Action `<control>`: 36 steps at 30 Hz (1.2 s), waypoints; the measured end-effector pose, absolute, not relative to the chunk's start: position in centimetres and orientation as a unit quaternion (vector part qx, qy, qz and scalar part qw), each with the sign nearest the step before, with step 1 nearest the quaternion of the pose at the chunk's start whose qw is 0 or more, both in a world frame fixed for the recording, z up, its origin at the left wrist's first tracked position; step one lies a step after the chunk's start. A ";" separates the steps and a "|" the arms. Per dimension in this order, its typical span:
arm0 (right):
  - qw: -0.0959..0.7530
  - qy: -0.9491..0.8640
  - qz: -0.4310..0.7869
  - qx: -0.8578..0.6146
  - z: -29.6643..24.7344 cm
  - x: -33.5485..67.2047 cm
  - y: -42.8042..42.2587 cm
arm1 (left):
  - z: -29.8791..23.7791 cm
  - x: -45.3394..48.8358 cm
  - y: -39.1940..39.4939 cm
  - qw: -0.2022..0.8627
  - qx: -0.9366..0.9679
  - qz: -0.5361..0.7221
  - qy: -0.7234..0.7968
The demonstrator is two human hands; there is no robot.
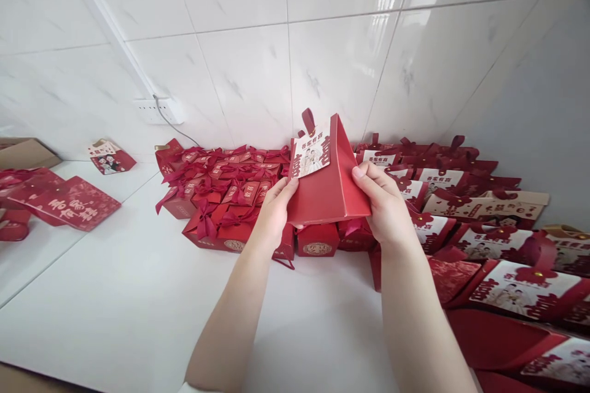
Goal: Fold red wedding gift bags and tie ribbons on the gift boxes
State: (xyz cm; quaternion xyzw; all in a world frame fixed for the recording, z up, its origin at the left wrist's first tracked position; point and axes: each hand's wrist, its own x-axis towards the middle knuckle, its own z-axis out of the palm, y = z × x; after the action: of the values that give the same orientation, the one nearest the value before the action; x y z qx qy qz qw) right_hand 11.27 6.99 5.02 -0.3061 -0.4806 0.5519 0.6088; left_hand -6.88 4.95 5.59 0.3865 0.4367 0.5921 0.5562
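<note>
Marbled tiles (244, 0) rise behind the back edge of a white counter (138, 307). Ribbon-tied boxes (237, 193) stand packed toward that edge, likely so they prop one another up; labelled packages (511, 288) crowd the counter's right side in close rows, probably to save room. Above the counter, toward its back edge, the left hand (275, 212) and right hand (382, 199) grip opposite sides of a red gift box (320, 196), seemingly for steadiness.

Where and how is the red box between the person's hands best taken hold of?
Probably by the lower part of its two opposite sides, coming from left and right: the red box is broad below and narrows toward its top. The left hand and right hand grip it from these sides.
</note>
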 end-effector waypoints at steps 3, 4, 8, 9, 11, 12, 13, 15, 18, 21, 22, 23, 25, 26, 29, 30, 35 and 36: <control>0.590 -0.484 0.550 -0.340 4.9 11.0 7.1 | 5.8 -7.2 5.1 0.602 0.339 0.606 0.393; 0.593 -0.495 0.525 -0.357 4.9 11.0 7.0 | 5.9 -7.3 5.2 0.607 0.326 0.614 0.385; 0.618 -0.601 0.354 -0.364 5.4 11.0 6.3 | 5.8 -7.7 5.4 0.576 0.279 0.668 0.380; 0.602 -0.642 0.332 -0.339 5.5 11.1 6.1 | 5.7 -7.8 5.5 0.566 0.269 0.681 0.379; 0.538 -0.718 0.328 -0.296 5.8 11.2 5.6 | 5.6 -7.9 5.6 0.552 0.259 0.698 0.376; 0.504 -0.743 0.330 -0.290 5.8 11.2 5.5 | 5.6 -8.0 5.7 0.545 0.261 0.704 0.374; 0.477 -0.759 0.328 -0.297 5.8 11.1 5.4 | 5.6 -8.1 5.7 0.537 0.266 0.709 0.372; 0.451 -0.767 0.319 -0.326 5.7 10.7 5.5 | 5.6 -8.2 5.7 0.526 0.279 0.714 0.368; 0.457 -0.757 0.316 -0.345 5.6 9.9 5.6 | 5.7 -8.3 5.6 0.515 0.283 0.720 0.370; 0.471 -0.749 0.314 -0.343 5.5 9.4 5.7 | 5.6 -8.3 5.6 0.502 0.273 0.730 0.374; 0.476 -0.748 0.312 -0.342 5.4 9.3 5.8 | 5.6 -8.2 5.6 0.499 0.268 0.733 0.376; 0.479 -0.746 0.310 -0.343 5.4 9.3 5.8 | 5.6 -8.1 5.5 0.496 0.265 0.735 0.379; 0.485 -0.739 0.307 -0.354 5.3 9.3 5.9 | 5.4 -7.8 5.5 0.495 0.264 0.734 0.383; 0.488 -0.731 0.306 -0.365 5.2 9.3 5.9 | 5.4 -7.7 5.6 0.495 0.264 0.732 0.385; 0.496 -0.705 0.310 -0.401 5.0 9.4 6.0 | 5.1 -7.5 5.7 0.497 0.272 0.726 0.391; 0.498 -0.699 0.310 -0.409 5.0 9.5 6.1 | 5.0 -7.4 5.7 0.498 0.274 0.722 0.395; 0.512 -0.672 0.317 -0.431 5.2 9.7 6.0 | 5.3 -7.3 5.3 0.500 0.328 0.691 0.406; 0.519 -0.663 0.326 -0.429 5.3 9.7 5.9 | 5.5 -7.3 5.1 0.493 0.355 0.686 0.399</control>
State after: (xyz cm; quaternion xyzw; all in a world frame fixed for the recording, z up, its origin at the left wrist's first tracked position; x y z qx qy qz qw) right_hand 9.68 5.93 5.34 -0.4294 -0.6628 0.3264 0.5195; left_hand -7.28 5.10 5.45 0.3550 0.3995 0.6864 0.4933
